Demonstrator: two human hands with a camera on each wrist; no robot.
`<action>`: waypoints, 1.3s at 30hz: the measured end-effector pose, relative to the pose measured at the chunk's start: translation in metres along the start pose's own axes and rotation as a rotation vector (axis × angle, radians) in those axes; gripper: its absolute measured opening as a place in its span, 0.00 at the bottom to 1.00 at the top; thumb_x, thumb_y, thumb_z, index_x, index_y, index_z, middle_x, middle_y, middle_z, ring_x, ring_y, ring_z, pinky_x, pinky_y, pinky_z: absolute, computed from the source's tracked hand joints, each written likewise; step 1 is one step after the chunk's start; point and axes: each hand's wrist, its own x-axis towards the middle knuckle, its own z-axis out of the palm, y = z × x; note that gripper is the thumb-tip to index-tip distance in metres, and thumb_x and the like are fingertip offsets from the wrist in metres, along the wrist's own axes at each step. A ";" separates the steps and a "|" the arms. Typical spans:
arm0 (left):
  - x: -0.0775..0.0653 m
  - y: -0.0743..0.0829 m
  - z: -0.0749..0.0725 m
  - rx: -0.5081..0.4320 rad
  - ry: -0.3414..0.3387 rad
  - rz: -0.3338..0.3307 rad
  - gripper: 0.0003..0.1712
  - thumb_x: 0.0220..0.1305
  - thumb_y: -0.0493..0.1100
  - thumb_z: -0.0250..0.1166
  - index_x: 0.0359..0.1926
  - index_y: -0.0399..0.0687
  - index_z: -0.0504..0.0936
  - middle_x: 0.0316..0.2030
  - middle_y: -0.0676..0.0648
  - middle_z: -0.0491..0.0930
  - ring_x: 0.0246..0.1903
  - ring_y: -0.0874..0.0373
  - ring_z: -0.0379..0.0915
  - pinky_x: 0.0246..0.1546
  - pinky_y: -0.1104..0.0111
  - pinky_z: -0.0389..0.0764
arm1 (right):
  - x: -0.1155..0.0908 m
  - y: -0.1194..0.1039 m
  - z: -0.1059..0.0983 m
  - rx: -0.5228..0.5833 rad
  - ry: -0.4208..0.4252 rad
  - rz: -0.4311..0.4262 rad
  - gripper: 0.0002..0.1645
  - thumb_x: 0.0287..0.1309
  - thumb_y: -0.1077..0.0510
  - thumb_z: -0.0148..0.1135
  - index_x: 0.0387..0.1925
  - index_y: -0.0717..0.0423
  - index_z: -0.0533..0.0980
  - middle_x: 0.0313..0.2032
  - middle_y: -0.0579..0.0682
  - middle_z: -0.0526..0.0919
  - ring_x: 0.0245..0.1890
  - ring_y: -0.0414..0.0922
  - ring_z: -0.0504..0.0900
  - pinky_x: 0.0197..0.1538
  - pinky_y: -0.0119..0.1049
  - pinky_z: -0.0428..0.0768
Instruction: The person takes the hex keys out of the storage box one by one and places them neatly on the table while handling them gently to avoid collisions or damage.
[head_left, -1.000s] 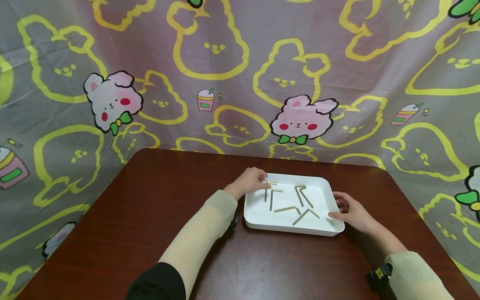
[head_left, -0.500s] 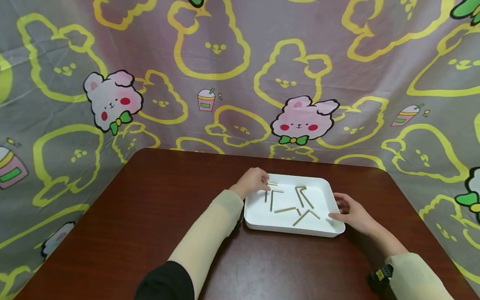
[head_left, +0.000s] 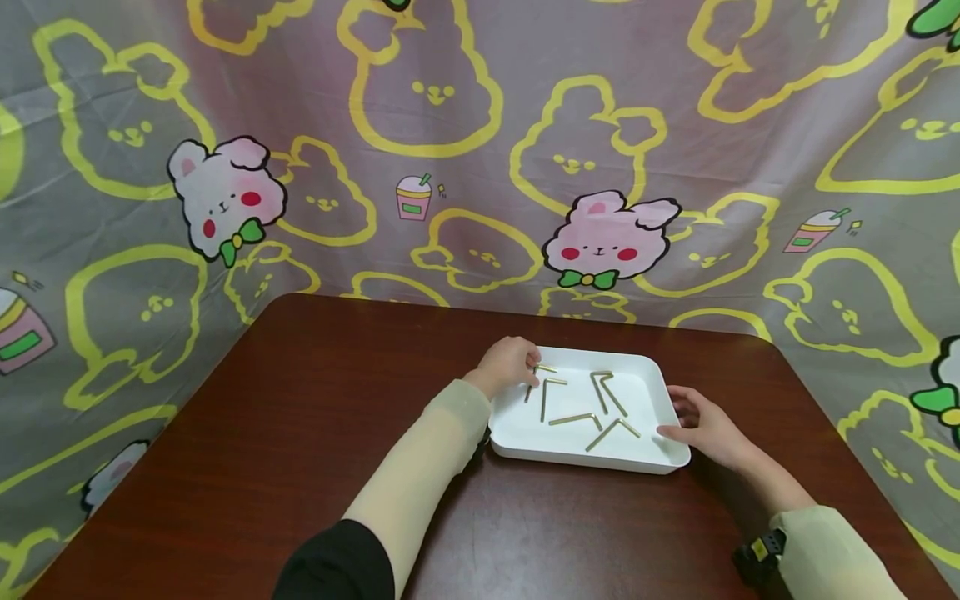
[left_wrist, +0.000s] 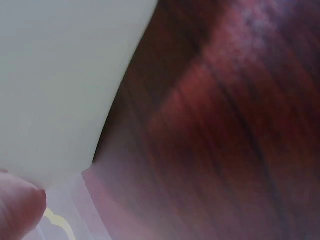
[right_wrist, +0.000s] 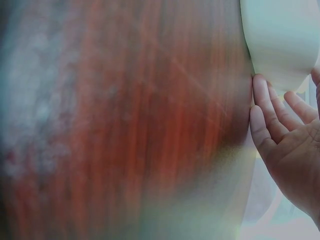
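A white tray (head_left: 517, 429) lies on the table with several brass-coloured L-shaped hex keys in it. At its upper left my left hand (head_left: 504, 367) pinches one hex key (head_left: 547, 368), whose long arm slants downward below the fingers. Beside it lies another hex key (head_left: 544, 402), untouched. At the tray's right end my right hand (head_left: 708, 425) has its thumb over the rim and its fingers along the outer wall. The right wrist view shows those fingers (right_wrist: 267, 102) fairly straight against the tray. Only one fingertip of the left hand appears in the left wrist view.
More hex keys, including a pair (head_left: 606, 392) at the upper right and a key (head_left: 611, 433) nearer the front, lie in the tray. The brown wooden table (head_left: 360, 392) extends around it. A patterned curtain (head_left: 465, 100) hangs behind the table's far edge.
The left hand has shifted slightly right over the tray. The hex key at its fingertips has tilted, its lower end swinging left. The right hand and tray stay nearly where they were.
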 end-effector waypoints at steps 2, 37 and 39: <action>0.000 0.000 0.000 -0.001 -0.015 0.005 0.21 0.51 0.42 0.77 0.48 0.45 0.84 0.38 0.53 0.82 0.40 0.61 0.76 0.44 0.72 0.74 | 0.000 0.000 0.000 0.001 0.002 -0.002 0.47 0.54 0.54 0.72 0.66 0.71 0.58 0.52 0.67 0.74 0.48 0.60 0.77 0.47 0.49 0.78; 0.010 -0.006 0.000 0.029 -0.058 0.031 0.13 0.54 0.44 0.75 0.43 0.58 0.87 0.35 0.62 0.82 0.37 0.68 0.76 0.43 0.70 0.74 | 0.001 0.002 0.000 -0.014 0.011 -0.008 0.45 0.54 0.55 0.72 0.65 0.69 0.59 0.50 0.64 0.75 0.45 0.56 0.77 0.41 0.38 0.77; 0.010 -0.006 0.000 0.031 -0.053 0.031 0.12 0.55 0.44 0.75 0.41 0.58 0.87 0.33 0.63 0.82 0.36 0.68 0.75 0.43 0.70 0.74 | 0.001 0.002 0.000 -0.011 0.011 -0.009 0.45 0.54 0.55 0.73 0.65 0.70 0.59 0.50 0.65 0.75 0.45 0.56 0.77 0.41 0.38 0.77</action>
